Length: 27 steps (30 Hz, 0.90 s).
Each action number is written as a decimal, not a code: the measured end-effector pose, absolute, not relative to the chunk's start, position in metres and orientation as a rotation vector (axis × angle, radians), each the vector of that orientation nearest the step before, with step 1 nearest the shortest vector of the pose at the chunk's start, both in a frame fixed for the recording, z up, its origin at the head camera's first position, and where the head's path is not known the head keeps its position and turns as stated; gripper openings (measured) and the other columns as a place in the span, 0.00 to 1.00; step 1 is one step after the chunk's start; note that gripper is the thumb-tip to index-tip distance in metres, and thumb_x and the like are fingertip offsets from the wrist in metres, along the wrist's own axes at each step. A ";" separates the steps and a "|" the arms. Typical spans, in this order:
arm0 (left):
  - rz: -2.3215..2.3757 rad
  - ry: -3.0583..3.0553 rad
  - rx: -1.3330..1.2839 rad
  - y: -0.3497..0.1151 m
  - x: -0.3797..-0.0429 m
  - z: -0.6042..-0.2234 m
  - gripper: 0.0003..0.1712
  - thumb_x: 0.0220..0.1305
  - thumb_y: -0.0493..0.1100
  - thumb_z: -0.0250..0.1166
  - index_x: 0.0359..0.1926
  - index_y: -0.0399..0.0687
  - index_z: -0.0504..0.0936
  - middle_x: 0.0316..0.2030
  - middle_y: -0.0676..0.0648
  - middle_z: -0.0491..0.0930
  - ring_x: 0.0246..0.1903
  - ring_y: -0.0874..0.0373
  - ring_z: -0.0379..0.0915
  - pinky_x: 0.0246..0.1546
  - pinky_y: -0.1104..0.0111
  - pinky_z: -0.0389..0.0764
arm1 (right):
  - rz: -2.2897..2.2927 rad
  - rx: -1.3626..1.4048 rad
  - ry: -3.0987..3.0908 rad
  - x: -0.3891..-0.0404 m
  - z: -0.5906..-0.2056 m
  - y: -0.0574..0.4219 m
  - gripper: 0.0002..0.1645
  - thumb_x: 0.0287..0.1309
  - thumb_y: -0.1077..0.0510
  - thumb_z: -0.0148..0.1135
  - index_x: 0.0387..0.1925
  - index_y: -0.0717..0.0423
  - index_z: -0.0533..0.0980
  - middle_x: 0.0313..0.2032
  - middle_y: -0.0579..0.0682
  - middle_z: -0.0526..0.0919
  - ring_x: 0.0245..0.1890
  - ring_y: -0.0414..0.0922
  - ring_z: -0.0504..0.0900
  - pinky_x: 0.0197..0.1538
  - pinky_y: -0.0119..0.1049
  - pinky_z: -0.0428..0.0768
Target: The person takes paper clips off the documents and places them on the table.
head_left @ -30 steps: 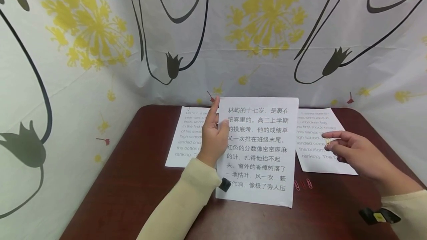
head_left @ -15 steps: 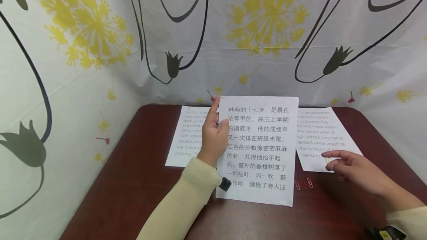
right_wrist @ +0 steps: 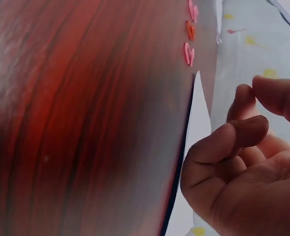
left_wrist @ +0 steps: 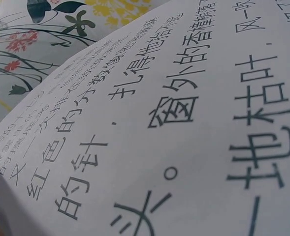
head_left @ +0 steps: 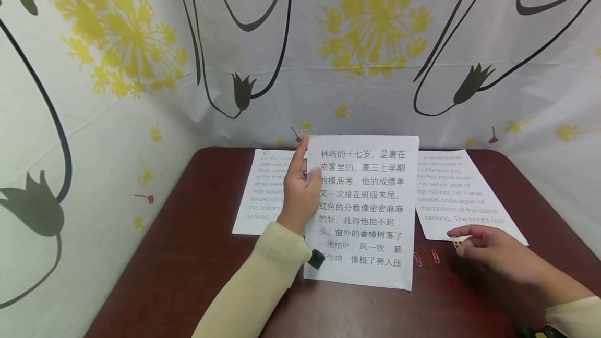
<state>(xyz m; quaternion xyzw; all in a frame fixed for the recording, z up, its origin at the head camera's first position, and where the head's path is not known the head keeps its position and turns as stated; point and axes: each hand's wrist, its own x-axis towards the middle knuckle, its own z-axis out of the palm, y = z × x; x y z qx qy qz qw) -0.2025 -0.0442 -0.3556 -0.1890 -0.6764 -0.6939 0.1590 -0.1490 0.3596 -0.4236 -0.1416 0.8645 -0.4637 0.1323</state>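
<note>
My left hand (head_left: 300,194) grips the left edge of a white sheet printed with Chinese text (head_left: 366,207), thumb in front and the other fingers behind. The sheet is held up, facing me; in the left wrist view that printed sheet (left_wrist: 135,123) fills most of the picture. At the right, my right hand (head_left: 493,252) pinches a yellow paper clip (head_left: 456,243) between thumb and index finger, just past the front edge of the right-hand English sheet (head_left: 462,197). In the right wrist view the right hand (right_wrist: 248,162) shows curled fingers; the clip is hidden there.
Several pink and red paper clips (head_left: 435,256) lie on the dark red table (head_left: 188,275) between the held sheet and my right hand. Another English sheet (head_left: 258,197) lies at the left, partly behind the held sheet. A flower-patterned cloth (head_left: 291,67) stands behind the table.
My right hand has come down and nearer with the yellow paper clip, away from over the right English sheet toward the clips on the table. The left hand and its sheet have stayed put.
</note>
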 end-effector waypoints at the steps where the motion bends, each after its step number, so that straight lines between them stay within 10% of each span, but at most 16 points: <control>1: -1.984 -1.932 -0.540 -0.044 -0.203 -0.356 0.43 0.71 0.30 0.48 0.73 0.79 0.50 0.49 0.46 0.82 0.21 0.42 0.78 0.10 0.71 0.65 | -1.330 -0.423 2.506 -0.149 -0.424 0.359 0.23 0.64 0.63 0.59 0.56 0.73 0.68 0.27 0.52 0.81 0.25 0.36 0.75 0.25 0.33 0.73; 27: -1.988 -1.887 -0.556 -0.044 -0.203 -0.356 0.43 0.70 0.29 0.48 0.73 0.77 0.51 0.45 0.41 0.82 0.21 0.41 0.79 0.10 0.72 0.66 | -1.031 -0.374 2.646 -0.152 -0.436 0.346 0.26 0.52 0.59 0.70 0.52 0.65 0.78 0.16 0.42 0.70 0.13 0.35 0.66 0.15 0.31 0.69</control>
